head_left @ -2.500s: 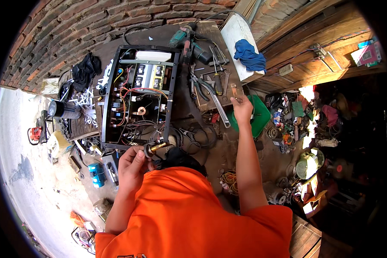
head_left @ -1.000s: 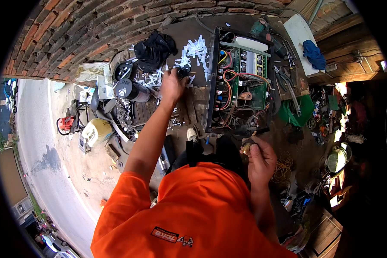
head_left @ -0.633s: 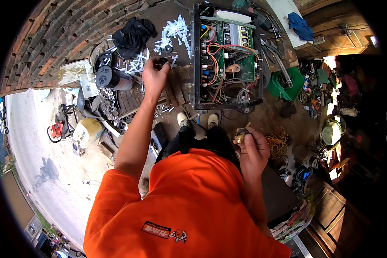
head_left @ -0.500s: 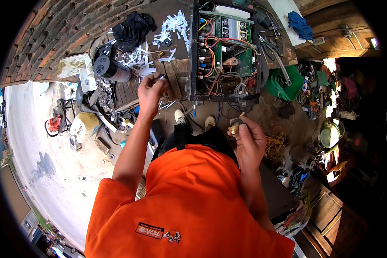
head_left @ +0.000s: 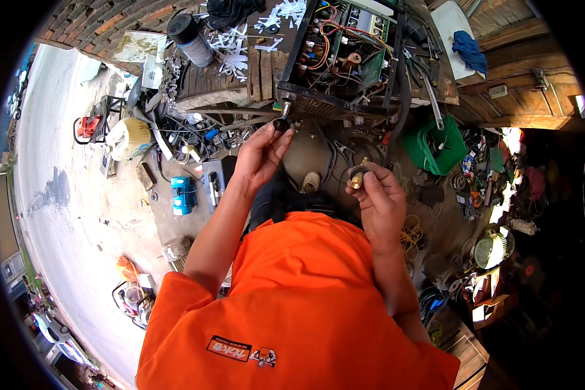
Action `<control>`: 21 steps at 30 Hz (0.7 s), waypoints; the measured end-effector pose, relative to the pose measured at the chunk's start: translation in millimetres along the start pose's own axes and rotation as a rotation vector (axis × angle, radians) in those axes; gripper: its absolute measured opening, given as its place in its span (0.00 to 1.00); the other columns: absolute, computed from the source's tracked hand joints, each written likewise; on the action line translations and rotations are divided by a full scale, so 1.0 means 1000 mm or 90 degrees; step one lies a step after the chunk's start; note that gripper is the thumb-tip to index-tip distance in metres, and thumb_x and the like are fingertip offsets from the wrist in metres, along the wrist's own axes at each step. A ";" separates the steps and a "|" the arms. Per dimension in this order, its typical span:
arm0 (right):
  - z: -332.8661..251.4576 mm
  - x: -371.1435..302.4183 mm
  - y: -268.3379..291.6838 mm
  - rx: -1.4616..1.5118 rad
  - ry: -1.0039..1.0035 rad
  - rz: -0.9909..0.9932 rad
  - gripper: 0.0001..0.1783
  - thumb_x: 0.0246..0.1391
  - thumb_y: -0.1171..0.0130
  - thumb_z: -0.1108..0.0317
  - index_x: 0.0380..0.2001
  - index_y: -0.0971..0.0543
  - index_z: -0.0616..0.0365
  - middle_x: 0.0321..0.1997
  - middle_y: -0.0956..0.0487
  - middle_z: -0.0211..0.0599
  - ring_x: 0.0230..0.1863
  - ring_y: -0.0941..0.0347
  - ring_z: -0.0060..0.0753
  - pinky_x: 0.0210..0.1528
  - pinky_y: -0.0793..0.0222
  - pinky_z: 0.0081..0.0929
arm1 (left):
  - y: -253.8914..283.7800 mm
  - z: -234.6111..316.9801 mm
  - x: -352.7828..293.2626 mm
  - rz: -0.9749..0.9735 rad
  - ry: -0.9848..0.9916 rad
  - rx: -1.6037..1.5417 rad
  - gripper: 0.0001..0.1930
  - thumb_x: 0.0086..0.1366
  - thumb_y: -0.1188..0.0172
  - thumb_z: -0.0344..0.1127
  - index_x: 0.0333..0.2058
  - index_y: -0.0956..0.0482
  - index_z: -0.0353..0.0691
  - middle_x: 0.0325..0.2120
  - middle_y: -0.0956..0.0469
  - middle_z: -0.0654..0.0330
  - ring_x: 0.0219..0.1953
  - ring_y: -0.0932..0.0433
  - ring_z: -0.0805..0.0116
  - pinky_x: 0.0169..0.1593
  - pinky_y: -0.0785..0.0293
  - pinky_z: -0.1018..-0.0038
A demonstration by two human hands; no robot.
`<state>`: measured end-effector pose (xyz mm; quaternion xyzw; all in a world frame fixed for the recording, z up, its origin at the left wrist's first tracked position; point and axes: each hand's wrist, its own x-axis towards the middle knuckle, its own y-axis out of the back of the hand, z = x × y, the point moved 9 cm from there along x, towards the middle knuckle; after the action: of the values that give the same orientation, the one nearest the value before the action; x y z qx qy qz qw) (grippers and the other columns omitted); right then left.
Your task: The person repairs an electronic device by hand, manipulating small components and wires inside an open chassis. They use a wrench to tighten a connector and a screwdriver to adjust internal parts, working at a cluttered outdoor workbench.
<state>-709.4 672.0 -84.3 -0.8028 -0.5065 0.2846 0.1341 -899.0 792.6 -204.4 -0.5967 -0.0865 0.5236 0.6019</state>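
Observation:
My left hand [head_left: 264,155] is closed, its fingertips pinching a small black round part [head_left: 281,125]. That part is at the lower end of a silver connector [head_left: 287,107] on the near corner of an opened machine; whether the two touch, I cannot tell. The machine has a black metal frame [head_left: 340,103] with green circuit boards [head_left: 373,69] and red, yellow and brown wires [head_left: 325,39]. Lower and to the right, my right hand [head_left: 382,198] holds a brass fitting [head_left: 357,180] with a dark ring around it, between thumb and fingers.
On the wooden bench [head_left: 261,77] lie white paper strips [head_left: 234,62] and a black-capped canister [head_left: 190,40]. Pliers [head_left: 417,70] and a long metal tool [head_left: 432,101] lie right of the machine. A green bin [head_left: 435,146] stands below them. Cables and a blue motor [head_left: 183,195] are on the floor.
My left hand has moved right, from beside the bench strips to the machine's silver connector. My right hand keeps the brass fitting. The view has shifted, and the machine appears higher and tilted.

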 end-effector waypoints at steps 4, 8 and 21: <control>0.001 -0.013 0.017 -0.012 -0.019 -0.018 0.10 0.61 0.49 0.73 0.44 0.26 0.66 0.35 0.21 0.38 0.35 0.24 0.26 0.41 0.26 0.25 | -0.001 -0.020 -0.003 -0.036 -0.001 -0.053 0.07 0.64 0.45 0.28 0.39 0.30 0.33 0.44 0.26 0.44 0.47 0.23 0.54 0.51 0.22 0.68; 0.001 -0.022 0.030 -0.035 -0.029 -0.031 0.10 0.61 0.49 0.73 0.44 0.27 0.66 0.35 0.21 0.38 0.35 0.24 0.26 0.40 0.25 0.25 | -0.002 -0.029 0.003 -0.075 -0.031 -0.070 0.13 0.66 0.49 0.27 0.49 0.34 0.32 0.47 0.28 0.42 0.48 0.23 0.56 0.50 0.21 0.69; 0.006 -0.006 0.024 -0.034 -0.028 -0.138 0.11 0.61 0.49 0.73 0.44 0.27 0.67 0.35 0.21 0.40 0.35 0.24 0.27 0.40 0.25 0.25 | -0.013 -0.010 0.024 0.051 -0.240 0.201 0.14 0.64 0.44 0.29 0.46 0.29 0.26 0.37 0.23 0.57 0.39 0.21 0.68 0.45 0.23 0.78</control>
<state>-696.9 655.1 -99.5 -0.7399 -0.6009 0.2723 0.1315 -874.3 807.5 -208.8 -0.3903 -0.0904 0.6561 0.6395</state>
